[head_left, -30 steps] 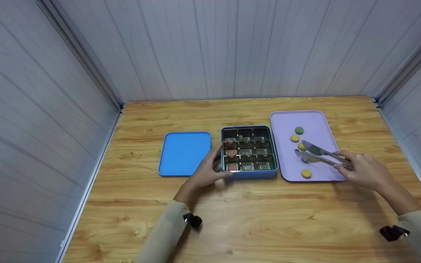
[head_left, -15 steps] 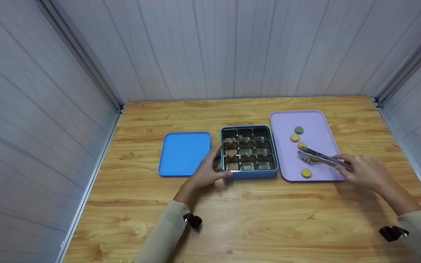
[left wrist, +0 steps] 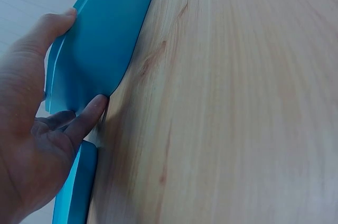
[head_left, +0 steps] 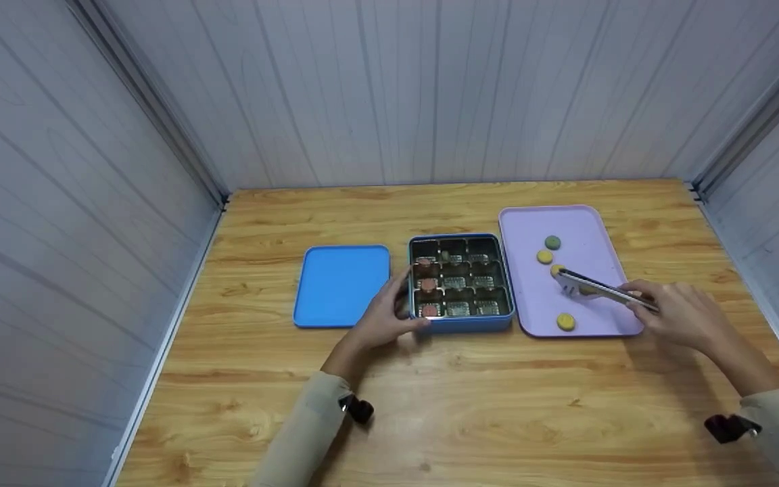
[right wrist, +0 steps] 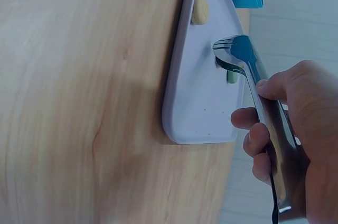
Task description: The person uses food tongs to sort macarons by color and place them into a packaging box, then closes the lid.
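My left hand (head_left: 381, 316) holds the near left corner of a blue box (head_left: 467, 325), thumb at the front, fingers along the left side. The box has a dark divided insert (head_left: 456, 283); three pinkish cookies (head_left: 429, 311) fill its left column and a green cookie (head_left: 445, 256) stands in the back middle compartment. My right hand (head_left: 680, 314) grips metal tongs (head_left: 607, 289) over a lilac tray (head_left: 531, 297). The tongs' arms are close together, their tips by a yellow cookie (head_left: 556, 270); whether they pinch one cannot be told. Another yellow piece is partly hidden beneath them.
A blue lid (head_left: 342, 286) lies left of the box. On the tray also lie a green cookie (head_left: 552, 242), a yellow cookie (head_left: 545, 257) and a nearer yellow cookie (head_left: 566, 322). Pale panel walls (head_left: 389, 95) border the wooden table (head_left: 457, 412).
The right hand has squeezed the tongs, bringing their spread arms together over the tray, and moved slightly right. The left hand and the box have stayed put.
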Action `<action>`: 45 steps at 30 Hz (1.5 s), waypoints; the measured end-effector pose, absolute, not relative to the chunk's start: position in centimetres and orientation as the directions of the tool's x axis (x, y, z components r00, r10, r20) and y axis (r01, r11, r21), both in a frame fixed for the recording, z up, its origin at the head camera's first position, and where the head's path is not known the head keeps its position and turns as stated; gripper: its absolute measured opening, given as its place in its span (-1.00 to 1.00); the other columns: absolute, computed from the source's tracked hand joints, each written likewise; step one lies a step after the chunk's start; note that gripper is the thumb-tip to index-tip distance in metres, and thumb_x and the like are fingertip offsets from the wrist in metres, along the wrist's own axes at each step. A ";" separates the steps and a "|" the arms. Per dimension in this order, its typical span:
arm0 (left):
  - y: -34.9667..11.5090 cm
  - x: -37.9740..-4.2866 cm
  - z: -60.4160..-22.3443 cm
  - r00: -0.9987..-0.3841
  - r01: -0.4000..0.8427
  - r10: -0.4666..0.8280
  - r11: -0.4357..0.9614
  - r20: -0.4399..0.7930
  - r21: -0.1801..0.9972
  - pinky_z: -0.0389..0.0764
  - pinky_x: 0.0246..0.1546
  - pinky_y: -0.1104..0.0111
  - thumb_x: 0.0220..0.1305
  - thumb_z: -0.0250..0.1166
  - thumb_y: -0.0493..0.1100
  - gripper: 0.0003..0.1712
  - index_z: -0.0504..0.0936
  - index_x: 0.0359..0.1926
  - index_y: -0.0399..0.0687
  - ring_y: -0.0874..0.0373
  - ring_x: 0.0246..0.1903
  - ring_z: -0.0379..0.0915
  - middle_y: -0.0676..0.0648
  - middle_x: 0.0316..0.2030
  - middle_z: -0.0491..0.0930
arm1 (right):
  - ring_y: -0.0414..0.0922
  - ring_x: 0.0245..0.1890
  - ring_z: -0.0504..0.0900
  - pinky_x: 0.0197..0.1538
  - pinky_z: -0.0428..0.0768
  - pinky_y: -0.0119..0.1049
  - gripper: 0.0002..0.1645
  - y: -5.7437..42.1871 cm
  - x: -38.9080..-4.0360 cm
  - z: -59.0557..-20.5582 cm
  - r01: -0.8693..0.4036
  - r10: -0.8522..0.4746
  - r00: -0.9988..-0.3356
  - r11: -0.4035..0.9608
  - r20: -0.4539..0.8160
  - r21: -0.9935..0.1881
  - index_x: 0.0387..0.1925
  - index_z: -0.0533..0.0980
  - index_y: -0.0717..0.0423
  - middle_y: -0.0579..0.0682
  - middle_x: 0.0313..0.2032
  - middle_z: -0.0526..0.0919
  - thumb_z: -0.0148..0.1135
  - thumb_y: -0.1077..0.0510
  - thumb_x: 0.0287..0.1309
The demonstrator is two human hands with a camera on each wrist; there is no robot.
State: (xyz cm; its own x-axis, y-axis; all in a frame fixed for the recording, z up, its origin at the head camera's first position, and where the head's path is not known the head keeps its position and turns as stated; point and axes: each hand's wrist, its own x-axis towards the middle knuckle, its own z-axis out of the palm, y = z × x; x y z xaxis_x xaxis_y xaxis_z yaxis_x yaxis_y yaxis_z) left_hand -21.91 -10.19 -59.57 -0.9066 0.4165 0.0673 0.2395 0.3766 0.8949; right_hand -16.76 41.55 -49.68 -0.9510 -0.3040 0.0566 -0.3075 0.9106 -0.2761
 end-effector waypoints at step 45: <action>-10.1 -21.7 -59.0 -0.912 0.194 0.409 0.388 0.021 0.901 0.23 0.77 -0.24 0.25 0.71 0.03 0.40 0.00 0.86 -0.03 -0.34 0.74 0.18 -0.29 0.80 0.10 | -0.23 -0.59 0.35 -0.53 0.24 -0.40 -0.65 31.8 -21.6 -46.7 -0.397 -0.397 -0.914 0.840 0.079 -0.370 0.24 0.75 0.15 0.09 -0.35 0.85 0.37 0.17 0.53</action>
State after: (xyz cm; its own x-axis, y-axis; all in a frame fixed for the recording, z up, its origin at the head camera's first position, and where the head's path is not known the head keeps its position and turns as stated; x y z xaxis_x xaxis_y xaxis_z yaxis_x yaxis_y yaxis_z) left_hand -21.66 -10.05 -59.02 -0.9124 0.4088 0.0207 0.1943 0.3881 0.9009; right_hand -21.65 31.81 -46.67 -0.9144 -0.3969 0.0793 -0.3967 0.8400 -0.3702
